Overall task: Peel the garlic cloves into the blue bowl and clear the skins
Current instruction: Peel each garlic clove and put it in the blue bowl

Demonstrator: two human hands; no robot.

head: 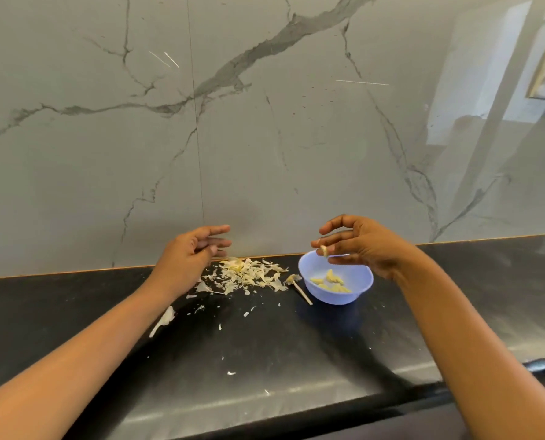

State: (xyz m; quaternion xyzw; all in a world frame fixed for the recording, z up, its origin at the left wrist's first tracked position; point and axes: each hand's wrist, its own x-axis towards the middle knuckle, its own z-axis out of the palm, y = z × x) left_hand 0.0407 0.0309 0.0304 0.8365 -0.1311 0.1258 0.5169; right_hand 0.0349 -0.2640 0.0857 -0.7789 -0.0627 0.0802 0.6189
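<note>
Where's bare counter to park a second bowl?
Free: counter right of the right forearm, back to the wall; near strip between the forearms, only flecks. Crowded: skin pile and stem between left hand and blue bowl; right hand pinches a garlic clove over it.

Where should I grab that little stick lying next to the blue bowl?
Pinch the garlic stalk at its thin bare end, the one pointing toward you, coming from above. It lies flat on the counter, and its papery top sits close to the blue bowl and the skins, so the near end is probably freer.
</note>
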